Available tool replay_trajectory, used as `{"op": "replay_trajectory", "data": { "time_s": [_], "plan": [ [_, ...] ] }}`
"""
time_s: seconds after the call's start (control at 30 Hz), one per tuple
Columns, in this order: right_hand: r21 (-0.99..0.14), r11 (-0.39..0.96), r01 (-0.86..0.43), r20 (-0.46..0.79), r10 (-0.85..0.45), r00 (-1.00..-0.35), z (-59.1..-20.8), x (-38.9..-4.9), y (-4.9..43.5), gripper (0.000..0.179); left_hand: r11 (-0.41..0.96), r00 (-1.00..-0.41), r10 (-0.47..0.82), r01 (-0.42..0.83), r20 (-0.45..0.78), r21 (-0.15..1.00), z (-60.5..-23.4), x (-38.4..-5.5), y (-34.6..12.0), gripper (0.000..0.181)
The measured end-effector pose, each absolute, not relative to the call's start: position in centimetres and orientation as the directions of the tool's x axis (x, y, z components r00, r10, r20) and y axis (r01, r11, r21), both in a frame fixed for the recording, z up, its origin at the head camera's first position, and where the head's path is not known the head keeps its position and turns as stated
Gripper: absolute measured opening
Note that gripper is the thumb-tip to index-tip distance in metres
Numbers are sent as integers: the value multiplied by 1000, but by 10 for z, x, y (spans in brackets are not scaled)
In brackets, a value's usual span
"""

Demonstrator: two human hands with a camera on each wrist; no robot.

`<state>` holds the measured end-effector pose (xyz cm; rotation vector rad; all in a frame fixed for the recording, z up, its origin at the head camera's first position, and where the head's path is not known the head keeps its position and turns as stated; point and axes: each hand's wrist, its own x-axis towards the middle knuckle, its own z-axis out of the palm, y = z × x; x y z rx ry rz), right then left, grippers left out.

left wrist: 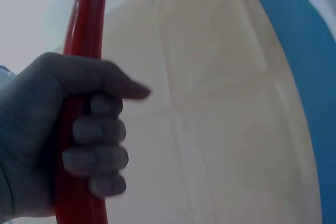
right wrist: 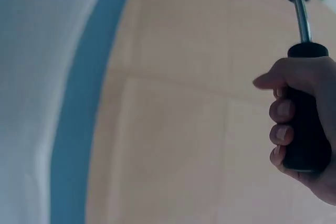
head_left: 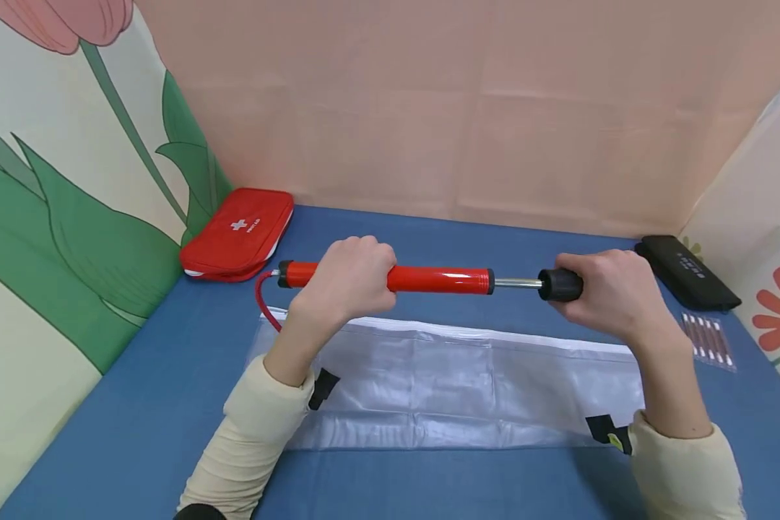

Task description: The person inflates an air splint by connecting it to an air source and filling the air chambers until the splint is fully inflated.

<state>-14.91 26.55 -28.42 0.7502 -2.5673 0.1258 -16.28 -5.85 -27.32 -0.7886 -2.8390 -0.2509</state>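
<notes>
A red hand pump (head_left: 438, 279) is held level above the table, its metal rod partly drawn out at the right end. My left hand (head_left: 357, 278) grips the red barrel, with fingers and thumb wrapped round it in the left wrist view (left wrist: 94, 124). The black handle (head_left: 562, 285) at the rod's end sits in my right hand (head_left: 614, 292), whose fingers curl round it in the right wrist view. From the pump's left end a short red hose (head_left: 263, 300) bends down behind my left wrist. Beneath lies a flat, translucent plastic bag (head_left: 455, 383).
A red first aid pouch (head_left: 240, 235) lies at the back left. At the right are a black case (head_left: 689, 271) and a clear packet of swabs (head_left: 708, 339). The blue table (head_left: 422, 480) meets a peach wall behind and patterned walls at both sides.
</notes>
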Motion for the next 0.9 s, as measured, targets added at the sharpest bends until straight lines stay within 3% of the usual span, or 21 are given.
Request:
{"op": "replay_trajectory", "data": {
  "time_s": [0.17,0.5,0.67,0.9],
  "plan": [
    [25,869,-494,310,-477,-823,-303,-157,245,17,855,-839,508,519,196,6,-286,-163,-44,10],
    [58,847,-528,354,-512,-783,-319,-149,206,17,853,-836,521,519,169,-61,-297,-159,-23,15],
    [70,836,-544,365,-529,-766,-316,-149,209,20,842,-834,535,540,135,-1,-295,-160,-27,15],
    [76,875,-477,452,-457,-766,-300,-159,259,20,874,-876,449,472,178,116,-280,-169,-56,25]
  ]
}}
